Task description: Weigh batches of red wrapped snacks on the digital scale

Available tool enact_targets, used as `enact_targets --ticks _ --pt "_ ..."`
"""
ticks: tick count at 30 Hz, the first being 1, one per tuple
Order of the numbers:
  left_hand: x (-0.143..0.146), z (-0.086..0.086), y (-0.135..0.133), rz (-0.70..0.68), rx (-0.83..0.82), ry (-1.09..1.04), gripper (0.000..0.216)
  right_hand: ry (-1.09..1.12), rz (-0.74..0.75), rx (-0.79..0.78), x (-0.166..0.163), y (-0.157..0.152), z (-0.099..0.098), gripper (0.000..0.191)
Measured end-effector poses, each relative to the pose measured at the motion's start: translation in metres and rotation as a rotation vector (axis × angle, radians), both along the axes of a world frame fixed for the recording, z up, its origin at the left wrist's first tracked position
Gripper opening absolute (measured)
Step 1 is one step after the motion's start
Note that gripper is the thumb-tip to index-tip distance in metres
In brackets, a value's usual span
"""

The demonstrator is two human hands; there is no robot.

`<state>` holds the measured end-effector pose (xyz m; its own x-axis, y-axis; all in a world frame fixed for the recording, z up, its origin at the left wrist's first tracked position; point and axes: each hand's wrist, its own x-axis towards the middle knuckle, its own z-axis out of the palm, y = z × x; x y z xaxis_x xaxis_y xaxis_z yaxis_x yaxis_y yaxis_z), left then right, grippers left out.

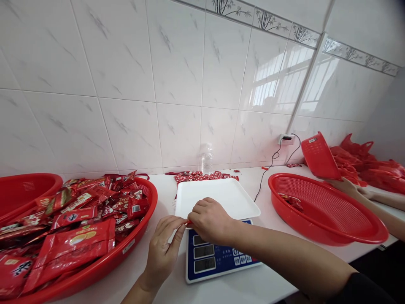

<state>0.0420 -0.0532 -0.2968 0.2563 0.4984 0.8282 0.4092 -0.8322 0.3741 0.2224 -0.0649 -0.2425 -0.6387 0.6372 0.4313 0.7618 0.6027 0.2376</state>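
Observation:
My left hand [164,249] and my right hand [209,219] meet just in front of the white scale tray [221,195]. Both are closed in a pinch on a small red thing [189,222] held between them; too little of it shows to name it. They hover over the near left corner of the blue electronic scale [218,257], above its display windows. The white tray on the scale has nothing on it.
A red basket [133,249] heaped with red snack packets stands at the left, another red basket [28,188] behind it. A red mesh basket [329,211] sits at the right, where another person's hand [348,185] rests by red bags. Small red packets [202,175] lie against the wall.

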Motion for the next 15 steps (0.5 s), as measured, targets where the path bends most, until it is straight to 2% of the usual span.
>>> enact_targets --ticks 6,11,15 --pt "-0.003 -0.002 0.002 0.094 -0.196 -0.132 0.016 0.019 -0.119 -0.048 0.018 0.019 0.001 0.025" --pt "-0.004 -0.003 0.004 0.103 -0.275 -0.178 0.022 0.05 -0.252 -0.149 0.032 0.035 -0.002 0.026" --pt "-0.004 -0.006 0.006 0.092 -0.332 -0.219 0.024 0.135 -0.386 -0.26 0.041 0.04 0.003 0.037"
